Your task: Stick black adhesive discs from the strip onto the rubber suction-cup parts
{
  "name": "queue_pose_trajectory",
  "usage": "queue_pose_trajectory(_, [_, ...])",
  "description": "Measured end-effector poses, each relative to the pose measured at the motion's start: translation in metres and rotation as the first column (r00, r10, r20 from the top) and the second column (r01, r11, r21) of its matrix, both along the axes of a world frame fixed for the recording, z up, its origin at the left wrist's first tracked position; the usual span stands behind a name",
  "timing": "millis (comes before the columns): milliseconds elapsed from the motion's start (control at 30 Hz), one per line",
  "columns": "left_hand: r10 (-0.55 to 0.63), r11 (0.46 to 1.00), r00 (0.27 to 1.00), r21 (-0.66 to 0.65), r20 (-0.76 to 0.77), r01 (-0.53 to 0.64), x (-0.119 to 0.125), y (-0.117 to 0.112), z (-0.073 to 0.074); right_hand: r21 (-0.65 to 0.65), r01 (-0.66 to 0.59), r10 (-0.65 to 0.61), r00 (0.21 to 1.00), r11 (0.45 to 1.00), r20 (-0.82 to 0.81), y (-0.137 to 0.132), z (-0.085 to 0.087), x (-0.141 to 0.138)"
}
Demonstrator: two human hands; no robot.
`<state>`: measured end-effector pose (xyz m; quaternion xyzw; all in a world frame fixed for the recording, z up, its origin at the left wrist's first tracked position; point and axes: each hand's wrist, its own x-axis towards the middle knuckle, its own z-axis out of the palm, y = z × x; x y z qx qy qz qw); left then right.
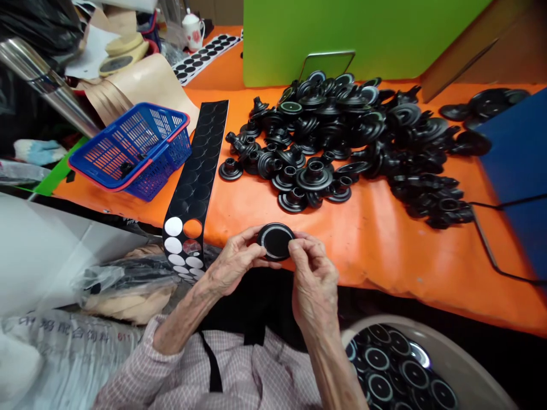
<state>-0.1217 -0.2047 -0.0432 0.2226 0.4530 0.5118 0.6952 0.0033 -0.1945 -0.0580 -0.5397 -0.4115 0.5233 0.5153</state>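
Note:
A round black disc part (276, 241) with a pale ring on its face is held just in front of the near edge of the orange table (384, 239). My left hand (233, 263) grips its left rim, fingers curled. My right hand (314, 273) pinches its right edge with thumb and forefinger. A long black sticker sheet (197, 171) with punched-out circles lies to the left, several white empty spots at its near end. A large pile of black round parts (350, 134) covers the middle of the table.
A blue plastic basket (134, 148) stands at the left. A round tub (461, 364) at the lower right holds several finished black discs. A green board (342, 34) stands behind the pile, a blue panel (517, 165) at the right. Bags and papers crowd the left.

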Motion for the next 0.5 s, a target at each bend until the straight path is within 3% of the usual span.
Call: queue_pose_trajectory(500, [-0.022,1.000,1.000,0.008,0.005,0.022,0.0007,0.0015,-0.0010,0.016,0.003,-0.005,0.988,1.000,0.152,-0.0005,-0.0004,0.0009])
